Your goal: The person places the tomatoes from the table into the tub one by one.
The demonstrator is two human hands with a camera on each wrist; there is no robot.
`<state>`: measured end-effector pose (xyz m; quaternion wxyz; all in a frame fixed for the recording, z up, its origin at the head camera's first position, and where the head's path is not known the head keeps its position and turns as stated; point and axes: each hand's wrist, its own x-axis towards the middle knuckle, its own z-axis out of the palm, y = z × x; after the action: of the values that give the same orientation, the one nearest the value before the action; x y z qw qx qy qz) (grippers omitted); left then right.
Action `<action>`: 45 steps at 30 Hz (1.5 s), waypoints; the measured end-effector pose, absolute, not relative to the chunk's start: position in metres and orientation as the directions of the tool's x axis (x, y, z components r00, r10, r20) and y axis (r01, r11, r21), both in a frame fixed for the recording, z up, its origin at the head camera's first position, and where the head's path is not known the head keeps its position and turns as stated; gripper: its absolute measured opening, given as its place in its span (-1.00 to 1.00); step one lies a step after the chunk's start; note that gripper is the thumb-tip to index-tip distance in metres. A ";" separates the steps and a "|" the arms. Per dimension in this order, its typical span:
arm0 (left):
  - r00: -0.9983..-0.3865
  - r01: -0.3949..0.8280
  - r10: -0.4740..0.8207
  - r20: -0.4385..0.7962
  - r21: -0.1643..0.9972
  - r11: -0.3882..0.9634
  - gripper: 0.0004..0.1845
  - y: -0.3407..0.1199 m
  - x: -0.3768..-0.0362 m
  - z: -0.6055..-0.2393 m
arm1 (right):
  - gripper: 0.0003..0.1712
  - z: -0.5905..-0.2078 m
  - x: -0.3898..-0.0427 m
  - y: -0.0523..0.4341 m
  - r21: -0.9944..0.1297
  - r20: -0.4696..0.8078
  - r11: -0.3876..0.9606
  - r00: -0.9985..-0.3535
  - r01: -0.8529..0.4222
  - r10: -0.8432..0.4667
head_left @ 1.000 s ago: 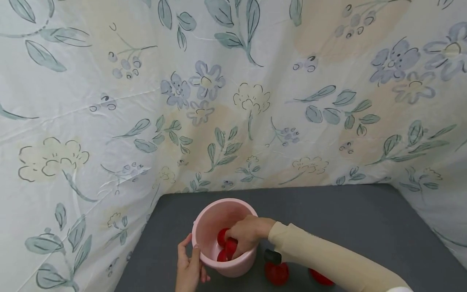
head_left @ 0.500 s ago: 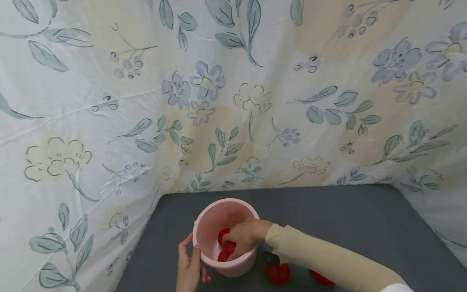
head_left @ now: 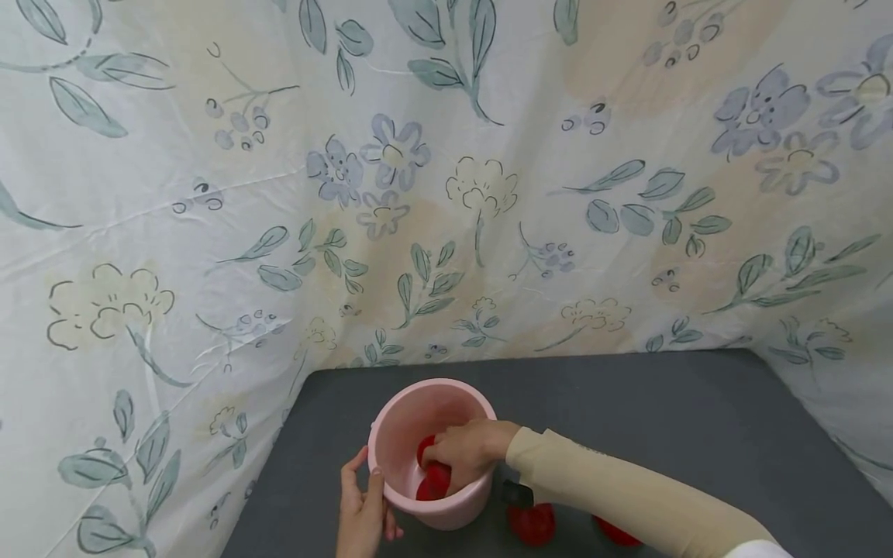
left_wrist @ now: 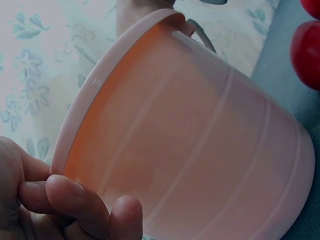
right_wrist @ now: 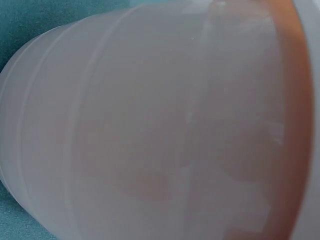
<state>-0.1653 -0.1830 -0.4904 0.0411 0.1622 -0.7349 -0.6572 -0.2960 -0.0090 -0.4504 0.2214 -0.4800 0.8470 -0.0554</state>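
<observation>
Soft diffuse head-view light, dimmer wrist views, right wrist view blurred

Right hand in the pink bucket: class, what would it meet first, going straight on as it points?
The right hand likely meets the upper round red thing first; depth inside the bucket is unclear.

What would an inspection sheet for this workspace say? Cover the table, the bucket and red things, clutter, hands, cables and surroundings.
Surface: dark grey table, no spills seen.
Bucket: pink bucket, on the table.
Red things: at least two round red things inside the bucket; two more on the table to its right, the farther partly behind the sleeve.
Clutter: nothing seen.
Left hand: left hand holds the bucket's rim.
Right hand: right hand reaches inside, touching the red things; grip partly hidden.
Cables: nothing seen.
Surroundings: flower-print cloth behind and beside the table.
</observation>
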 end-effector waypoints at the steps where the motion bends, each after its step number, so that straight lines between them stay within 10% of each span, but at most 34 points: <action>1: -0.944 -0.182 -0.292 -0.151 0.980 0.083 -0.48 -0.183 -0.165 -0.490 | -0.33 -0.451 -0.296 -0.009 -0.305 -0.318 0.526 -0.436 -0.794 -0.842; 26: -0.954 -0.158 -0.271 -0.130 0.984 0.085 -0.47 -0.183 -0.165 -0.490 | -0.79 -0.453 -0.292 -0.007 -0.441 -0.139 0.448 -0.433 -0.778 -0.890; 45: -0.949 -0.157 -0.291 -0.124 0.983 0.093 -0.48 -0.181 -0.164 -0.490 | -0.41 -0.366 -0.278 0.063 -0.235 0.246 0.519 -0.566 -0.822 -0.786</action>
<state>-0.1638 -0.1814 -0.4904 0.0510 0.1516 -0.7375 -0.6561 -0.2778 0.0631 -0.3664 -0.0543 -0.4624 0.8697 -0.1639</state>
